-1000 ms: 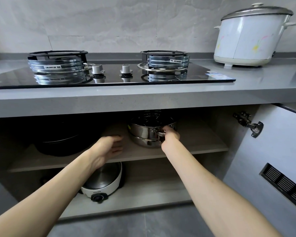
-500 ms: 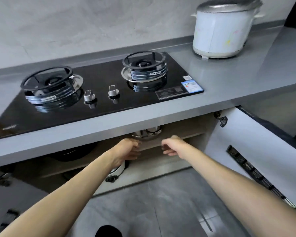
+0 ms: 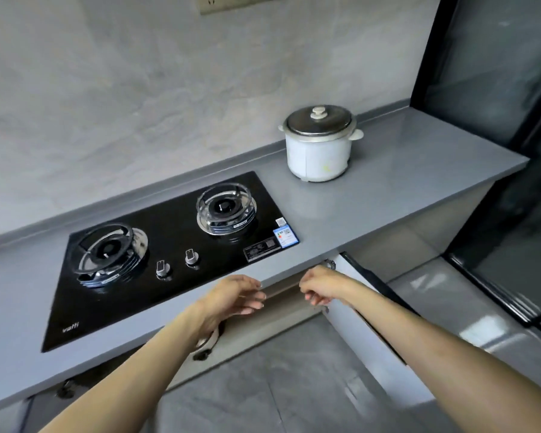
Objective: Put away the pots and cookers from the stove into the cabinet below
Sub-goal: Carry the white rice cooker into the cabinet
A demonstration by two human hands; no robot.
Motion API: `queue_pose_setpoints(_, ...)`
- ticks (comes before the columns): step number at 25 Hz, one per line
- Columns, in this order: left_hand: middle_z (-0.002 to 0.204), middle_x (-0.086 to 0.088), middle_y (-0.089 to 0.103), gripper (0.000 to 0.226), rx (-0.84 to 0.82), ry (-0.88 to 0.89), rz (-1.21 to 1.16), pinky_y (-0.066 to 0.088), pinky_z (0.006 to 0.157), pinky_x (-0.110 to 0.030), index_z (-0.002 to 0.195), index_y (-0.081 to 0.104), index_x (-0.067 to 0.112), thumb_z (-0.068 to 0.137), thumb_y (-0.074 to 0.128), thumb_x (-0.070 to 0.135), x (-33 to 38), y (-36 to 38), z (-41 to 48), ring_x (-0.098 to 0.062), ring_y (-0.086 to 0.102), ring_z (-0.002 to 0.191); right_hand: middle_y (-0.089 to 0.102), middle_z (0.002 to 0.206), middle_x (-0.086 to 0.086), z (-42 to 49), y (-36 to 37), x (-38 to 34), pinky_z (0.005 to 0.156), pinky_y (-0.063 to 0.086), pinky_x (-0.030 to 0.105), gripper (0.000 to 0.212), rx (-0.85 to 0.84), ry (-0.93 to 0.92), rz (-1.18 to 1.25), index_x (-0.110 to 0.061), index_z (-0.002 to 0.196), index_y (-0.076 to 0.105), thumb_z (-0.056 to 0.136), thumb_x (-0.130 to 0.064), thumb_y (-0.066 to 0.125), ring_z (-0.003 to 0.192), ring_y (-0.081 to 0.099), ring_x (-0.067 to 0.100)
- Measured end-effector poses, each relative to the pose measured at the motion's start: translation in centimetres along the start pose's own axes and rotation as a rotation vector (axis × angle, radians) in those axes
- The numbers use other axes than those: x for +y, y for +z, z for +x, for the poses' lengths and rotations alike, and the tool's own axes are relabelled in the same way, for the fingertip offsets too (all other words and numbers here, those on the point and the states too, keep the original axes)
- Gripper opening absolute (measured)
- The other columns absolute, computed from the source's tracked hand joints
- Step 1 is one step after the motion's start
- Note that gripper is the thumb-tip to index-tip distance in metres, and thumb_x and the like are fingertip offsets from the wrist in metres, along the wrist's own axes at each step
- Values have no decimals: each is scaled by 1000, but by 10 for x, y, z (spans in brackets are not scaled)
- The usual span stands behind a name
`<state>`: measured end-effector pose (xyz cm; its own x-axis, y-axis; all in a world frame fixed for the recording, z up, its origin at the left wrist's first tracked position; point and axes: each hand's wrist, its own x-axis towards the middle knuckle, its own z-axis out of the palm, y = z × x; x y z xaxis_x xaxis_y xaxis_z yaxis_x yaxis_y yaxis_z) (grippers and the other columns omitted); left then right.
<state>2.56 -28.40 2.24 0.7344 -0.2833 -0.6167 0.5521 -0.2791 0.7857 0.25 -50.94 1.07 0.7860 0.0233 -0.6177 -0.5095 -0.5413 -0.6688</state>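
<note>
A socket plate (image 3: 241,3) sits high on the marbled wall (image 3: 138,104), a dark-framed glass door (image 3: 497,73) at right.

Rice cooker (image 3: 320,145) on countertop (image 3: 403,182) beside gas stove (image 3: 169,228)

"vatti" in pale letters on black glass stove (image 3: 175,245), lower left corner. Blue-white sticker (image 3: 285,236) and dark plate (image 3: 262,249) at stove's right front: print unreadable.

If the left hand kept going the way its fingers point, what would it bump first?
Probably the right hand; the left hand points across a gap at it, though depth is unclear.
</note>
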Motion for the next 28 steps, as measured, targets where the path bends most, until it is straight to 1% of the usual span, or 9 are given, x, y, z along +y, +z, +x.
queue_pose_setpoints(4, 94, -10, 74, 17, -14, 44, -24, 52, 67, -27, 106, 64, 9, 98, 50, 15, 62, 14, -23, -22, 72, 76, 60, 70, 1, -35, -53, -24, 51, 39, 20, 7, 72, -22, 63, -13, 92, 58, 91, -11, 51, 54, 55, 11)
queue_pose_setpoints(7, 96, -11, 73, 21, -46, 32, -51, 52, 73, -30, 107, 65, 8, 100, 47, 15, 103, 17, -17, -23, 71, 79, 60, 70, 3, -39, -89, -39, 52, 41, 21, 11, 140, -15, 111, -12, 94, 58, 90, -6, 49, 54, 55, 12)
queue_pose_setpoints(9, 97, -11, 72, 21, -49, 39, -92, 51, 75, -30, 105, 65, 9, 100, 46, 17, 134, 15, -6, -23, 69, 81, 58, 71, 5, -32, -111, -49, 52, 42, 21, 19, 196, -15, 141, -10, 101, 59, 88, -1, 48, 53, 54, 13)
queue_pose_setpoints(12, 95, -9, 69, 18, -28, 71, -155, 49, 73, -28, 97, 64, 11, 100, 47, 17, 175, 16, 18, -21, 65, 82, 55, 69, 5, -14, -137, -59, 52, 42, 23, 19, 272, -16, 198, -11, 100, 57, 89, 1, 47, 52, 50, 13)
queue_pose_setpoints(19, 80, -3, 62, 24, 123, 70, -244, 46, 66, -24, 83, 60, 12, 101, 46, 20, 217, 39, 116, -16, 59, 71, 52, 64, 6, 58, -186, -46, 54, 45, 24, 20, 353, 4, 391, -11, 104, 57, 95, -5, 41, 52, 47, 16)
queue_pose_setpoints(23, 62, 0, 60, 37, 218, 45, -323, 46, 64, -25, 67, 50, 16, 99, 53, 34, 244, 55, 212, -15, 58, 63, 51, 62, 10, 139, -256, -29, 56, 45, 28, 17, 452, -20, 477, -9, 81, 55, 95, -8, 46, 51, 47, 19)
queue_pose_setpoints(25, 71, -2, 56, 38, 232, 61, -366, 46, 66, -26, 67, 47, 16, 98, 54, 37, 268, 57, 256, -16, 56, 66, 56, 70, 8, 179, -297, -31, 63, 48, 29, 21, 473, -53, 583, -14, 75, 52, 94, -19, 53, 57, 51, 20)
queue_pose_setpoints(27, 80, -6, 55, 34, 277, 104, -384, 46, 69, -27, 75, 50, 13, 98, 54, 37, 293, 59, 300, -18, 55, 70, 60, 90, 7, 219, -334, -36, 81, 52, 33, 24, 496, -95, 683, -15, 89, 59, 92, -38, 57, 79, 58, 23)
queue_pose_setpoints(28, 81, -7, 54, 33, 309, 121, -382, 46, 69, -26, 79, 51, 11, 98, 54, 38, 304, 59, 324, -19, 54, 70, 60, 99, 7, 240, -352, -38, 92, 51, 38, 37, 502, -101, 718, -12, 102, 61, 91, -47, 57, 92, 59, 25)
